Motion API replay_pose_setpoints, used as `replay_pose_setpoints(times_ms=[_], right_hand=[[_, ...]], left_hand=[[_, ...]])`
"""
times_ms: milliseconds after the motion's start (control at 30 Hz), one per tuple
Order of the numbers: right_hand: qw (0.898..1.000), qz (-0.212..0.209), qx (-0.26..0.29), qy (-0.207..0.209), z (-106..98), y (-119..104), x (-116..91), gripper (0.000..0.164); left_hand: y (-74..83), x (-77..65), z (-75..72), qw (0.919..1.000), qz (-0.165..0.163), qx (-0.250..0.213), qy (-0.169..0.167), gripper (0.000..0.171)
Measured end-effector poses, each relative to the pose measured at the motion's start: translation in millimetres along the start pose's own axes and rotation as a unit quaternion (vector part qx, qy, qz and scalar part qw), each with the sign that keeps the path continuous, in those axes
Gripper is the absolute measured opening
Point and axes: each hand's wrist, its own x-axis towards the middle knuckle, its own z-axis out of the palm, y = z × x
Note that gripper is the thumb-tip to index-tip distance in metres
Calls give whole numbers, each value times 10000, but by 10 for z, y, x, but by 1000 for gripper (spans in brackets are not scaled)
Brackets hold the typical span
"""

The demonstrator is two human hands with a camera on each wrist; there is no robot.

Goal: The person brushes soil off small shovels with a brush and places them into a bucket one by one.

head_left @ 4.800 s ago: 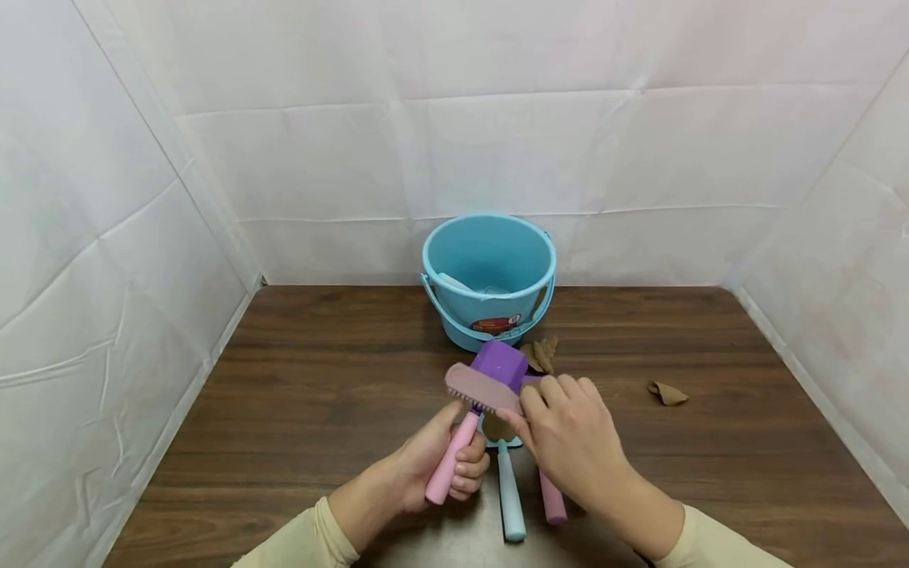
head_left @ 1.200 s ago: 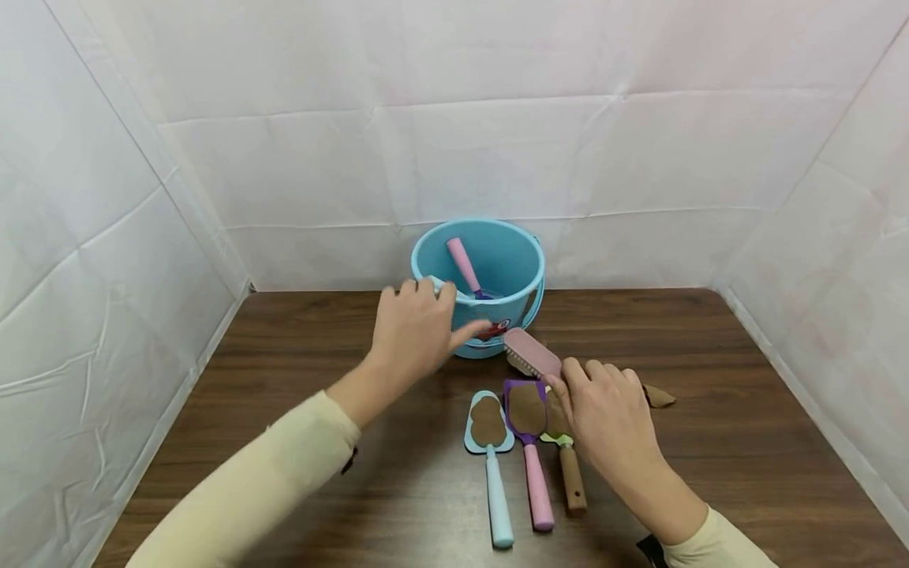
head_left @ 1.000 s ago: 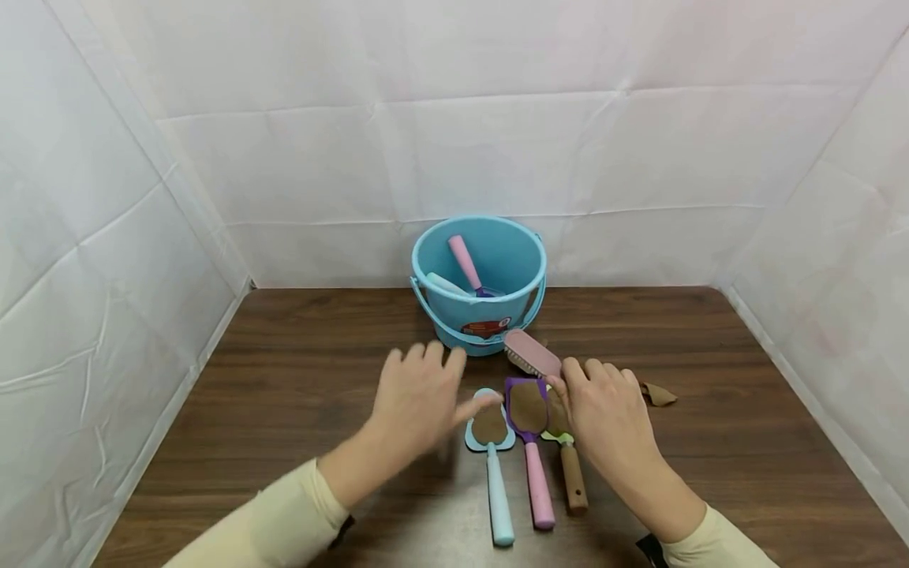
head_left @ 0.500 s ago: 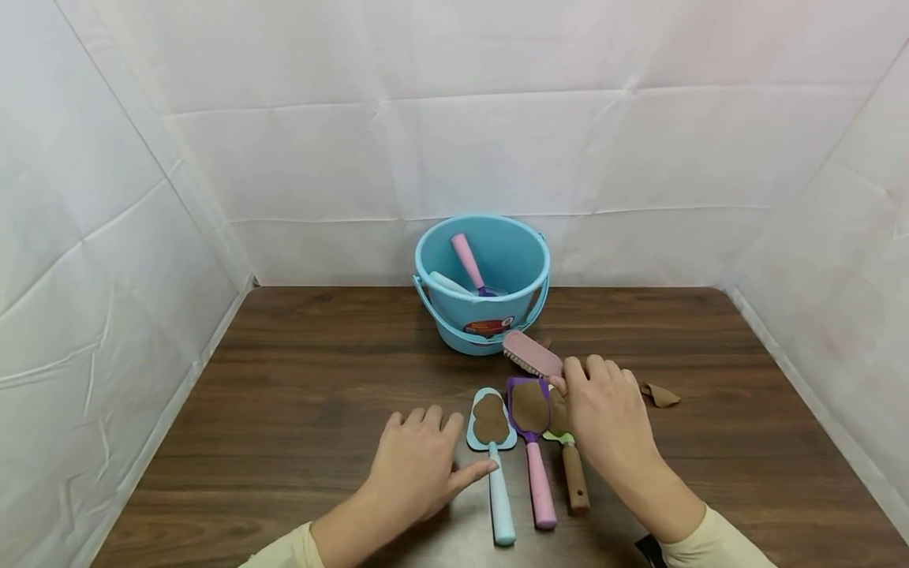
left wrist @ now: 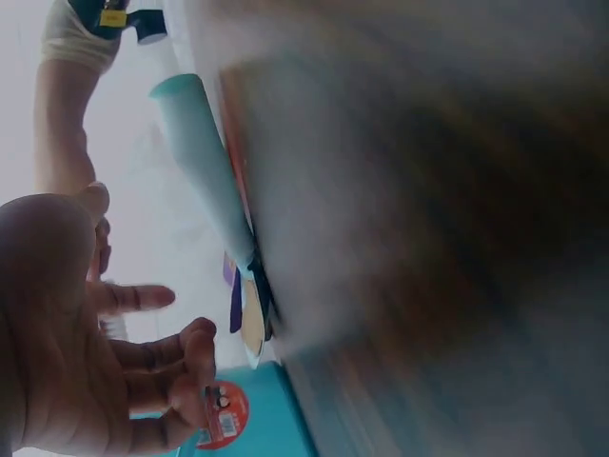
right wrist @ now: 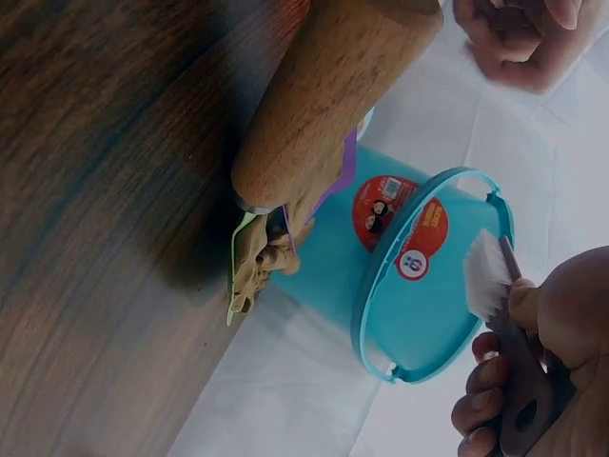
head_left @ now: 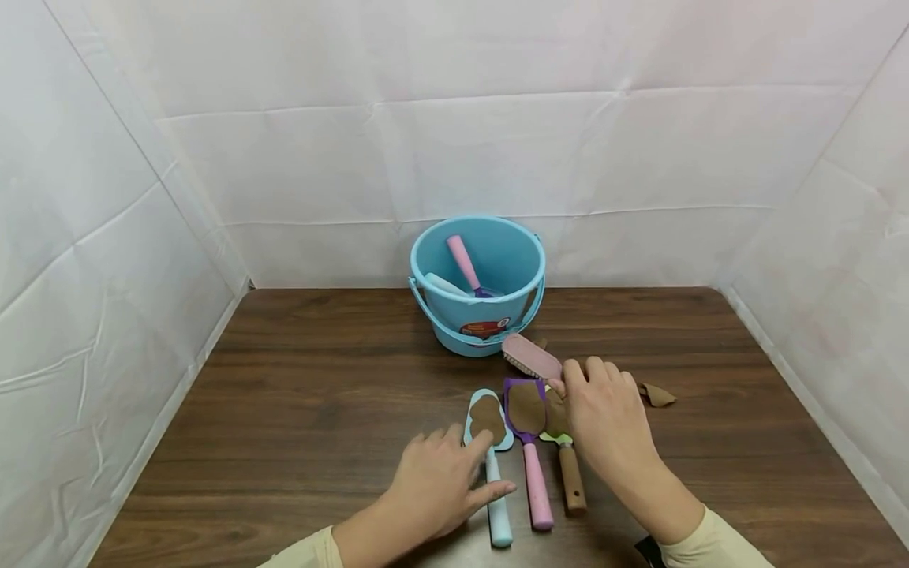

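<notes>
My right hand [head_left: 607,410] grips a pink scrubbing brush [head_left: 531,356]; its pale bristles and dark-looking handle [right wrist: 526,405] show in the right wrist view. My left hand [head_left: 440,481], fingers spread and loosely bent, is over the light blue toy shovel [head_left: 499,509]. In the left wrist view a gap shows between the fingers and that shovel's handle [left wrist: 205,157]. Beside it lie a purple shovel [head_left: 537,489] with a pink handle and a green one with a brown handle [head_left: 572,481]. Brown clay-like stuff [head_left: 527,409] covers the blades of these shovels.
A blue bucket [head_left: 454,319] stands behind the shovels, its handle hanging down in front. Inside are a pink-handled tool [head_left: 463,264] and a light blue handle [head_left: 446,284]. A brown scrap [head_left: 657,395] lies right of my right hand. White sheeting [head_left: 398,166] encloses the table.
The pink-handled tool my left hand held earlier now leans in the bucket. My left hand has come back from the bucket down to the light blue shovel. My right hand keeps the brush.
</notes>
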Motion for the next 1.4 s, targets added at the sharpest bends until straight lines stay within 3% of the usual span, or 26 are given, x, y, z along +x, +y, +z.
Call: replay_pose_setpoints(times_ms=[100, 200, 333, 667, 767, 967, 1133, 1400], right_hand=[[10000, -5, 4, -37, 10, -1, -1, 35], [10000, 5, 18, -82, 20, -7, -4, 35], [9999, 33, 61, -125, 31, -22, -7, 35], [10000, -15, 26, -71, 53, -32, -22, 36], [10000, -30, 46, -39, 57, -35, -19, 36], [9999, -111, 35, 29, 54, -43, -11, 36], [9998, -135, 40, 109, 47, -47, 2, 36], [9997, -179, 58, 135, 50, -58, 21, 36]], left_hand=[[17, 35, 47, 9970, 208, -530, -531, 64], [26, 62, 100, 9883, 333, -961, -1137, 60], [32, 79, 134, 9839, 319, -1083, -1385, 57], [21, 62, 143, 9853, 48, -1011, -1378, 60], [-12, 53, 141, 9858, -3, -964, -1372, 54], [-183, -8, 112, 9917, 184, -906, -894, 18], [-290, -36, 124, 9921, 147, -1134, -509, 20], [-343, -46, 100, 9923, 168, -1195, -274, 22]])
